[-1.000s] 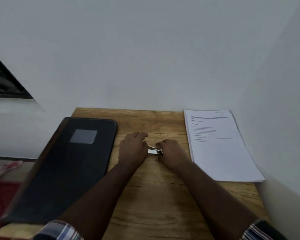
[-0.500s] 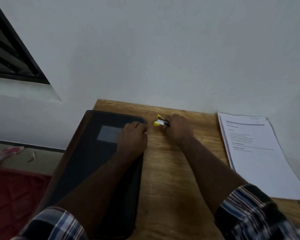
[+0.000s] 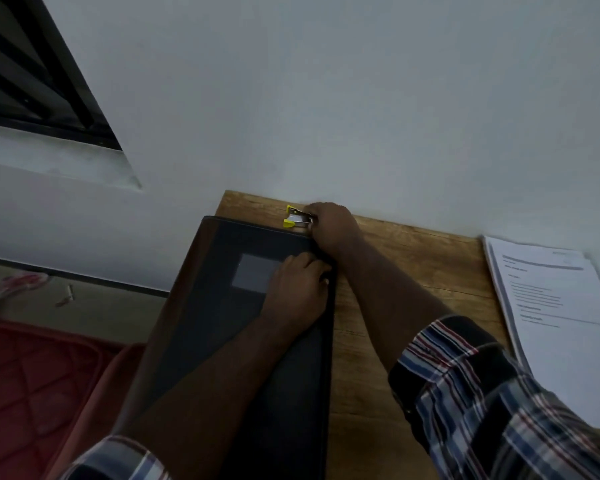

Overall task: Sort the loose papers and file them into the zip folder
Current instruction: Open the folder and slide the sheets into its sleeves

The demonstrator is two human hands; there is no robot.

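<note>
Our right hand (image 3: 333, 225) has its fingers curled round a small yellow-and-silver stapler (image 3: 297, 217) at the far edge of the wooden table (image 3: 406, 271), close against the wall. Our left hand (image 3: 297, 289) lies on the dark zip folder (image 3: 222, 341), just nearer to us than that grip, with its fingers bent over the folder's right edge; we cannot tell whether they pinch the edge or only press on it.

The folder is shut and overhangs the table's left side. The stack of papers (image 3: 561, 323) lies well to the right of both hands, untouched by them.

What could go wrong, in our judgement:
- The overhanging folder may tip or slide off if our left hand lifts or pulls sideways.
- The stapler sits just beyond the folder's far corner, so a cover swung open might knock it.
- Reaching back across, our right sleeve (image 3: 482, 393) passes close to the stack and could fan the sheets out of order.

The top sheet carries printed lines, too blurred to read. The folder's grey label patch (image 3: 253, 271) shows no writing we can make out, and we see no brand anywhere.
</note>
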